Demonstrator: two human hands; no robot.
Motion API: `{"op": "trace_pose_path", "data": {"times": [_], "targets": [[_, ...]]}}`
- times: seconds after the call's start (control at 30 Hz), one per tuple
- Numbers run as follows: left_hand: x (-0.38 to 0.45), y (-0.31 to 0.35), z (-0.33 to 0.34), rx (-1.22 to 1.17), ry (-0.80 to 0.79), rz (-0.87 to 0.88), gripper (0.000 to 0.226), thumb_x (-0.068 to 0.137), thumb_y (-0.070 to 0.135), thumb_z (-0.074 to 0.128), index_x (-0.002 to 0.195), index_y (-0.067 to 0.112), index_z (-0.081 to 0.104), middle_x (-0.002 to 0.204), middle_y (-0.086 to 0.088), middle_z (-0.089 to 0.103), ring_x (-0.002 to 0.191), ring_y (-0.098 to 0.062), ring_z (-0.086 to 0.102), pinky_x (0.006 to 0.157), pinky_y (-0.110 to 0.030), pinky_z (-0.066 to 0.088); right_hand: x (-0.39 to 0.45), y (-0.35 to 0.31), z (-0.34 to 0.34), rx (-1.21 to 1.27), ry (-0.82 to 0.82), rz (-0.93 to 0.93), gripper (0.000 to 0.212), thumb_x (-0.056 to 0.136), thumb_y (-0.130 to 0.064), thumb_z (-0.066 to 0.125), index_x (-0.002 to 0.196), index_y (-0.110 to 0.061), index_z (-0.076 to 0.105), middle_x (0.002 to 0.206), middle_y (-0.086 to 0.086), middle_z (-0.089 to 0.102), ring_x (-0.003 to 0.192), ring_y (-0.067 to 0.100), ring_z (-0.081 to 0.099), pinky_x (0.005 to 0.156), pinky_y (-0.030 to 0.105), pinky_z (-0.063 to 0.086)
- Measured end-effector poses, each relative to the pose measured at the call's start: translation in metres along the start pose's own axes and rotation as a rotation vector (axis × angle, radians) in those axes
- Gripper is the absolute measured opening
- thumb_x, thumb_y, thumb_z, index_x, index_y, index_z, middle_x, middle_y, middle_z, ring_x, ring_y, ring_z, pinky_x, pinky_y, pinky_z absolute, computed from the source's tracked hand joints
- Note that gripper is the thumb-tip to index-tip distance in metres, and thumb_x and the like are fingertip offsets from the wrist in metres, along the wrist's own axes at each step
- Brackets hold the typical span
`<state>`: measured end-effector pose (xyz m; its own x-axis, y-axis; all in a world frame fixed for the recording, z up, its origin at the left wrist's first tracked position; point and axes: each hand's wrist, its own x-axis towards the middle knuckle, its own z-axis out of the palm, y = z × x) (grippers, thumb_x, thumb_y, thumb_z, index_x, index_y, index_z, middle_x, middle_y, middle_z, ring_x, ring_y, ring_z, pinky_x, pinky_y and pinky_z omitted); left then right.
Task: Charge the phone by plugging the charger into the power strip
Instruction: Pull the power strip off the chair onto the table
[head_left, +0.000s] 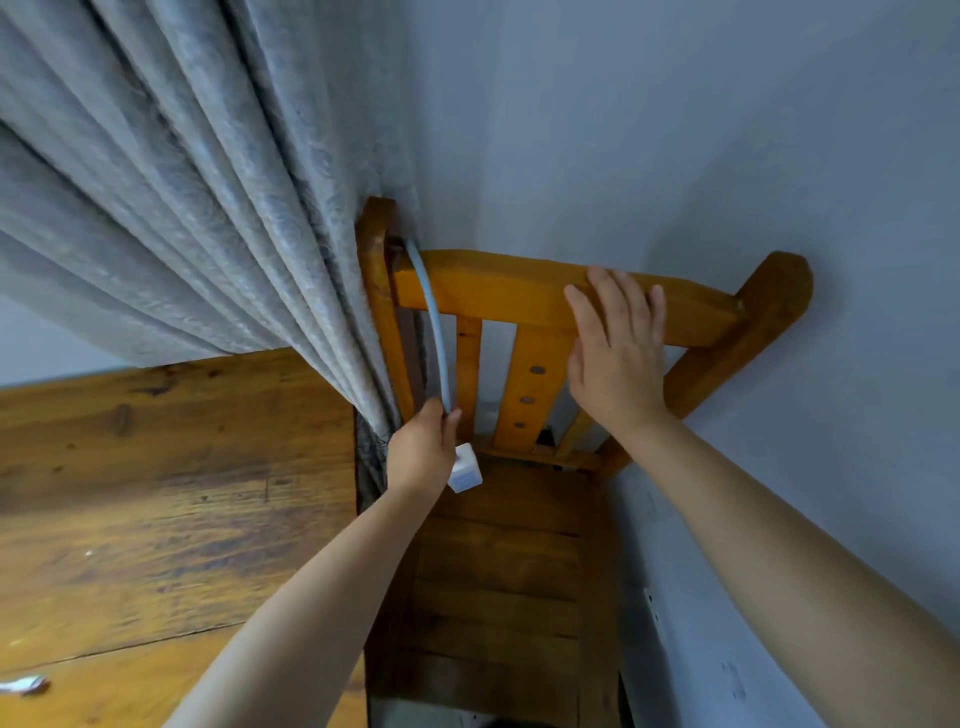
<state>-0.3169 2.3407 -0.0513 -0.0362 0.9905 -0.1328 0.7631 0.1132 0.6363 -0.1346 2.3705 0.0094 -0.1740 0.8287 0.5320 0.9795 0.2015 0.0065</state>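
Cable's (431, 322) far end vanishes behind chair rail (519, 291) and curtain (182, 208); charger block (466, 467) partly hidden by left hand (423, 452). Small white object (23, 685) near-left, cut off by frame edge, unidentifiable.

A: Access behind the chair (550, 296)?
B: Tight. Curtain (208, 218) crowds its left post, wall (727, 130) sits right behind the backrest.
A: Through the slats?
B: Narrow gaps only; cable (434, 322) occupies the leftmost. Seat is open.
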Motion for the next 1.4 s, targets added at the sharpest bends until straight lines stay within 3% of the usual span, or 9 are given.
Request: {"op": "trace_pose_path", "data": {"times": [0.13, 0.37, 0.53, 0.67, 0.83, 0.93, 1.03, 1.3, 1.4], "targets": [[-0.020, 0.019, -0.023, -0.021, 0.104, -0.093, 0.023, 0.097, 0.021, 0.037, 0.090, 0.003, 0.049, 0.092, -0.023, 0.067, 0.080, -0.037, 0.063, 0.065, -0.045, 0.051, -0.001, 0.001, -0.014, 0.074, -0.090, -0.014, 0.063, 0.062, 0.005, 0.068, 0.122, -0.002, 0.049, 0.127, 0.027, 0.053, 0.121, 0.045, 0.046, 0.101, 0.056, 0.016], [-0.031, 0.068, -0.079, 0.102, 0.247, -0.054, 0.028, 0.098, 0.024, 0.034, 0.098, 0.001, 0.050, 0.088, -0.020, 0.066, 0.076, -0.035, 0.061, 0.057, -0.037, 0.040, 0.002, 0.007, -0.038, 0.120, -0.317, -0.062, 0.069, 0.078, -0.009, 0.058, 0.139, -0.010, 0.024, 0.151, 0.015, 0.022, 0.140, 0.031, 0.014, 0.112, 0.043, -0.003], [-0.020, 0.095, -0.122, 0.084, 0.384, -0.070, 0.030, 0.098, 0.023, 0.032, 0.100, 0.001, 0.052, 0.079, -0.012, 0.062, 0.062, -0.021, 0.048, 0.051, -0.029, 0.033, 0.008, 0.004, -0.053, 0.111, -0.439, -0.066, 0.071, 0.083, -0.017, 0.054, 0.141, -0.013, 0.013, 0.154, 0.011, 0.010, 0.142, 0.027, 0.005, 0.116, 0.044, -0.002], [-0.013, 0.101, -0.149, 0.039, 0.485, -0.171, 0.031, 0.098, 0.022, 0.032, 0.100, 0.000, 0.053, 0.092, -0.021, 0.063, 0.074, -0.030, 0.053, 0.060, -0.035, 0.036, 0.013, 0.006, -0.061, 0.105, -0.494, -0.076, 0.071, 0.085, -0.017, 0.052, 0.142, -0.014, 0.010, 0.155, 0.010, 0.006, 0.142, 0.026, 0.003, 0.116, 0.043, 0.000], [-0.020, 0.101, -0.164, 0.019, 0.497, -0.201, 0.031, 0.097, 0.024, 0.034, 0.100, 0.001, 0.056, 0.095, -0.021, 0.066, 0.076, -0.028, 0.055, 0.062, -0.036, 0.041, 0.018, 0.008, -0.068, 0.088, -0.569, -0.075, 0.074, 0.085, -0.018, 0.053, 0.142, -0.015, 0.006, 0.156, 0.008, 0.000, 0.142, 0.025, 0.000, 0.117, 0.044, 0.003], [-0.040, 0.099, -0.176, 0.014, 0.491, -0.164, 0.031, 0.096, 0.022, 0.036, 0.097, -0.001, 0.057, 0.095, -0.022, 0.066, 0.084, -0.036, 0.061, 0.072, -0.044, 0.051, 0.022, -0.001, -0.078, 0.082, -0.631, -0.032, 0.071, 0.086, -0.020, 0.051, 0.142, -0.013, 0.007, 0.155, 0.010, 0.002, 0.142, 0.027, 0.002, 0.116, 0.047, 0.007], [-0.073, 0.086, -0.189, 0.047, 0.510, -0.130, 0.031, 0.095, 0.021, 0.040, 0.090, -0.002, 0.059, 0.092, -0.023, 0.068, 0.084, -0.038, 0.061, 0.073, -0.045, 0.050, 0.023, -0.018, -0.084, 0.115, -0.629, -0.017, 0.064, 0.088, -0.023, 0.045, 0.141, -0.011, 0.011, 0.154, 0.011, 0.010, 0.141, 0.029, 0.008, 0.115, 0.048, 0.012], [-0.194, 0.040, -0.222, 0.098, 0.547, -0.090, 0.028, 0.091, 0.015, 0.050, 0.078, -0.006, 0.061, 0.077, -0.027, 0.066, 0.073, -0.038, 0.059, 0.066, -0.042, 0.048, 0.002, -0.111, -0.108, 0.401, -0.581, -0.305, 0.051, 0.093, -0.022, 0.038, 0.140, -0.008, 0.020, 0.151, 0.011, 0.026, 0.139, 0.026, 0.019, 0.113, 0.041, 0.021], [-0.245, 0.011, -0.244, 0.114, 0.532, -0.118, 0.026, 0.092, 0.014, 0.048, 0.079, -0.006, 0.060, 0.068, -0.018, 0.058, 0.065, -0.032, 0.053, 0.064, -0.040, 0.047, -0.016, -0.163, -0.134, 0.615, -0.530, -0.380, 0.050, 0.093, -0.017, 0.040, 0.138, -0.004, 0.023, 0.146, 0.017, 0.033, 0.136, 0.029, 0.026, 0.111, 0.040, 0.025]]}}
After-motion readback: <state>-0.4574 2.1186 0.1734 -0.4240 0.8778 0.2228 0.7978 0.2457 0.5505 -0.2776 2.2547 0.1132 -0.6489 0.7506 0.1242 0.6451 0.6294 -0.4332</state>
